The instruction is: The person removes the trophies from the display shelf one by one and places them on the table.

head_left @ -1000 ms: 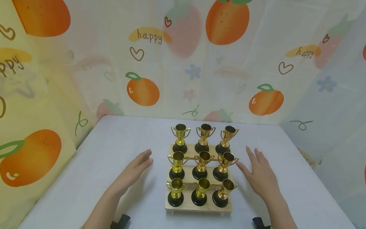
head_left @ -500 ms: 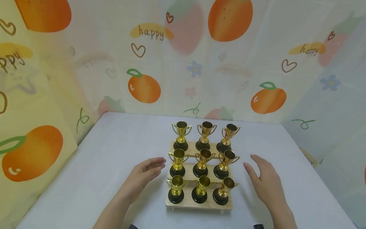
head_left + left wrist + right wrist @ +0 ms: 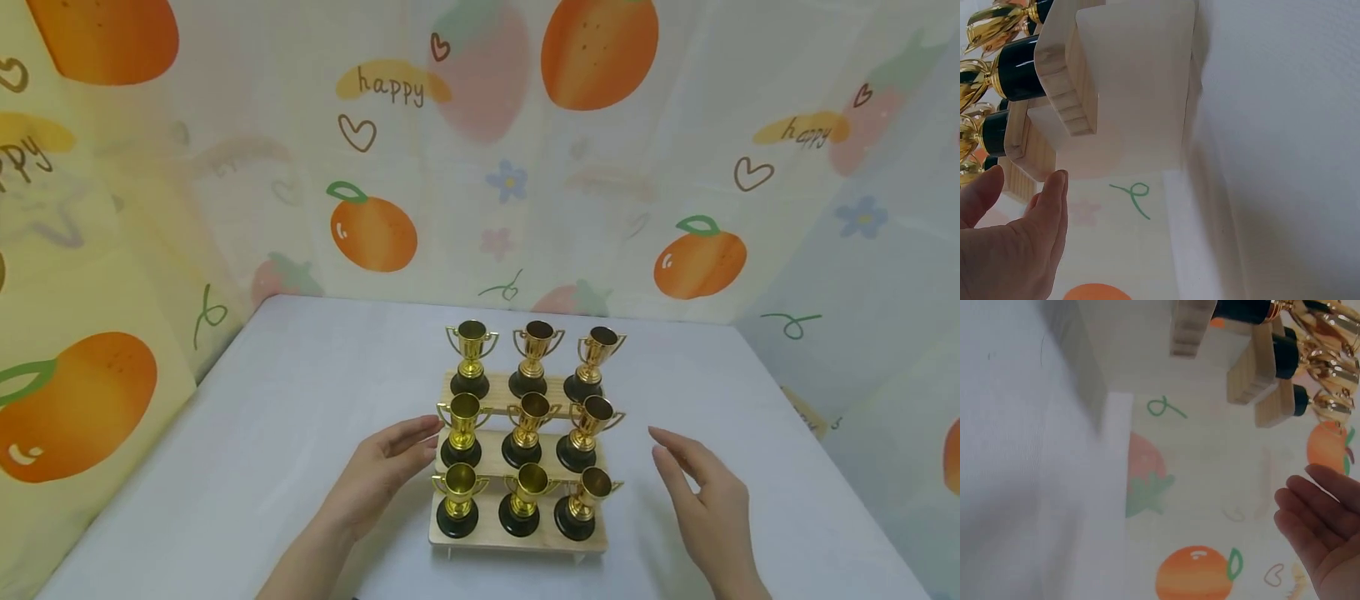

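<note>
A three-tiered wooden stand [image 3: 487,536] bears small gold trophy cups on black bases, three to a tier. My left hand [image 3: 378,475] is beside its left side, fingers extended toward the middle tier's left trophy [image 3: 463,421]. In the left wrist view the fingertips [image 3: 1057,181] lie close to the end of a wooden shelf [image 3: 1038,156]; whether they touch I cannot tell. To the stand's right, apart from it, is my right hand [image 3: 708,500], its fingers loosely extended and holding nothing. The front right trophy [image 3: 581,504] leans slightly rightward.
The stand rests on a white-covered table [image 3: 300,375]. Behind and beside the table hangs a curtain [image 3: 465,208] printed with fruit, hearts and "happy". A clear panel [image 3: 1138,81] under the shelves supports the stand.
My left hand has moved right, up to the stand's left side. My right hand has come slightly nearer the front, with its fingers closer together. The trophies have stayed in place.
</note>
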`<move>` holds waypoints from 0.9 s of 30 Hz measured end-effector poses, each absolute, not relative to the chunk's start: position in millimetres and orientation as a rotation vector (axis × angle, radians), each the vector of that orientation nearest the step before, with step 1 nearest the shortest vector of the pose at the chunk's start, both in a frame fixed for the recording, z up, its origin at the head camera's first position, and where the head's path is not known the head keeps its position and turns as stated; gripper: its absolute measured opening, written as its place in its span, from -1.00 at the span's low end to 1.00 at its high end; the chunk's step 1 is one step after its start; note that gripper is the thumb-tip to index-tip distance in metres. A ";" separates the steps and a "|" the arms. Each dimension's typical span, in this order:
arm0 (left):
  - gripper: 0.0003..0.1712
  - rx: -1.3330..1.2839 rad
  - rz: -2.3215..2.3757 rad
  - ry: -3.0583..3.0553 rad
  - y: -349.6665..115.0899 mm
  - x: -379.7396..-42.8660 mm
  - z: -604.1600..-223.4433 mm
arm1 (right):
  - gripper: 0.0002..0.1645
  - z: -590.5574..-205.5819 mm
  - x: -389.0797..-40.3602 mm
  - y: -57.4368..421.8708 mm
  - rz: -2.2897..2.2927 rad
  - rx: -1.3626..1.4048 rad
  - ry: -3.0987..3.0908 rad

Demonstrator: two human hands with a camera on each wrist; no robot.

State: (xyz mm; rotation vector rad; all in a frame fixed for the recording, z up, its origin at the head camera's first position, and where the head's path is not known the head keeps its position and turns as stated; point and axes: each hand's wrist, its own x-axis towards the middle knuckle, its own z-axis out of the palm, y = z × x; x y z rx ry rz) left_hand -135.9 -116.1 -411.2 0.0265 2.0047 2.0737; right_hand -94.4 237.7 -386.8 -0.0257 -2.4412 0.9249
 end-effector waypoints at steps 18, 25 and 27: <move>-0.41 -0.066 2.060 2.069 -105.8 -133.1 -413.7 | -0.74 -384.7 -71.3 223.1 1.309 0.070 -2.438; -0.43 -0.050 2.006 2.151 -106.5 -130.2 -413.2 | -0.60 -389.2 -74.1 220.9 1.357 0.302 -2.376; -0.43 -0.050 2.009 2.151 -106.9 -129.9 -413.5 | -0.57 -391.3 -75.6 220.7 1.393 0.364 -2.355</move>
